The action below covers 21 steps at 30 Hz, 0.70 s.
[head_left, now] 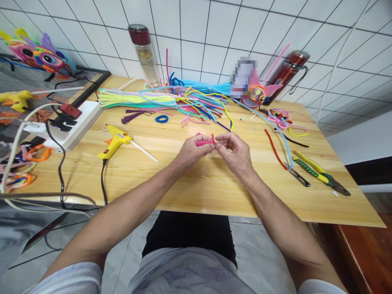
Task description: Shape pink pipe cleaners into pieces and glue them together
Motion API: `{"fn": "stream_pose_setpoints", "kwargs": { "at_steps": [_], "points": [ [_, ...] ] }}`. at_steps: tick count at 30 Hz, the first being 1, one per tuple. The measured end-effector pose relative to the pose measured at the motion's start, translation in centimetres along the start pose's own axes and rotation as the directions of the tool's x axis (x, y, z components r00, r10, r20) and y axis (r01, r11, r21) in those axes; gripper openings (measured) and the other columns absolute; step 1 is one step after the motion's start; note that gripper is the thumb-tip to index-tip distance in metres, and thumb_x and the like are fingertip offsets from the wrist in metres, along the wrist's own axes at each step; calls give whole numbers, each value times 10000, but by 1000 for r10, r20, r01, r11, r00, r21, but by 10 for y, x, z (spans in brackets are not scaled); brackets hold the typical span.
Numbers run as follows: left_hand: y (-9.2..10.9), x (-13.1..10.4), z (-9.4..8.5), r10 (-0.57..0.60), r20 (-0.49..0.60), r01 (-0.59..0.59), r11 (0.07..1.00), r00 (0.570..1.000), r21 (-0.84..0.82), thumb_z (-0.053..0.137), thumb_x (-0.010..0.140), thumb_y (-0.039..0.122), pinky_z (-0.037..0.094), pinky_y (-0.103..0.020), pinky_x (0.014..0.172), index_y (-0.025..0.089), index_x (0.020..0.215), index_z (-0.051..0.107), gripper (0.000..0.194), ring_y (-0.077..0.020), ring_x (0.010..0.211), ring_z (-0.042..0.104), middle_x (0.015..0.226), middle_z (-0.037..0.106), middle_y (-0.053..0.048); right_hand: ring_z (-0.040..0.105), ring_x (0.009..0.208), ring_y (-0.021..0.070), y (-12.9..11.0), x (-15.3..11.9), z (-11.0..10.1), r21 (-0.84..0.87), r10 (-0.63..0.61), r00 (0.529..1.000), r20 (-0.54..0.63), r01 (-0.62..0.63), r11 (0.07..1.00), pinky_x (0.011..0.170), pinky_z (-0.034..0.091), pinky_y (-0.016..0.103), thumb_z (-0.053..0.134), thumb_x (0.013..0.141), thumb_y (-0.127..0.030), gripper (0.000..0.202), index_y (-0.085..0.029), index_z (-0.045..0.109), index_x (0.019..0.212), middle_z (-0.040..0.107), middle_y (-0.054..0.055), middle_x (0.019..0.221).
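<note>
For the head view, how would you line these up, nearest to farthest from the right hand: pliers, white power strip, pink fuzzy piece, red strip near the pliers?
1. Pink fuzzy piece: pinched between left hand and right hand.
2. Red strip: just to the right.
3. Pliers: farther right, beyond that strip.
4. White power strip: far over on the left.
</note>
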<state>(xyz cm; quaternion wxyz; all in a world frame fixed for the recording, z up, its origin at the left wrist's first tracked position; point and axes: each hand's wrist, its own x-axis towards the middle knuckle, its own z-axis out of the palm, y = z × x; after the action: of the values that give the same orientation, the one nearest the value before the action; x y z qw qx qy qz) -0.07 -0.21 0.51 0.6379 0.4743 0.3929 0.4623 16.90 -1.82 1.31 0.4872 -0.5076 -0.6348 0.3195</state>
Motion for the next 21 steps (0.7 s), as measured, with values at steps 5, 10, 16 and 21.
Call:
{"fn": "stream_pose_setpoints", "kwargs": {
  "at_steps": [5, 10, 16, 21],
  "points": [
    [-1, -1, 1, -5, 23, 5, 1000, 1000, 11, 830, 680, 336, 423, -259, 680, 161, 788, 692, 248, -106, 650, 535, 685, 632, 19, 668, 760, 173, -2, 0, -3, 27, 32, 999, 34, -33, 999, 764, 549, 343, 743, 838, -366, 205, -234, 745, 995, 738, 15, 852],
    [-4, -1, -1, -29, 109, 23, 998, 994, 57, 840, 706, 369, 454, -285, 768, 154, 825, 704, 282, -125, 717, 592, 759, 702, -5, 674, 763, 179, -5, 1, -5, 85, 81, 996, 37, -84, 993, 767, 549, 348, 749, 843, -393, 206, -235, 757, 973, 748, 18, 853],
    [-7, 0, -3, -5, 148, -13, 993, 989, 120, 833, 739, 414, 456, -307, 804, 161, 833, 714, 295, -139, 744, 606, 773, 716, -3, 657, 711, 176, -4, 2, -5, 62, 93, 995, 22, -94, 994, 713, 530, 339, 765, 827, -391, 168, -227, 743, 855, 747, 15, 797],
    [-11, 1, -4, -16, 108, 1, 990, 994, 138, 826, 740, 396, 457, -297, 779, 161, 830, 712, 276, -143, 741, 616, 768, 720, -6, 614, 660, 169, -4, 1, -6, -33, 17, 1000, 25, -16, 999, 683, 498, 335, 727, 865, -386, 158, -237, 717, 811, 721, 8, 756]
  ]
}}
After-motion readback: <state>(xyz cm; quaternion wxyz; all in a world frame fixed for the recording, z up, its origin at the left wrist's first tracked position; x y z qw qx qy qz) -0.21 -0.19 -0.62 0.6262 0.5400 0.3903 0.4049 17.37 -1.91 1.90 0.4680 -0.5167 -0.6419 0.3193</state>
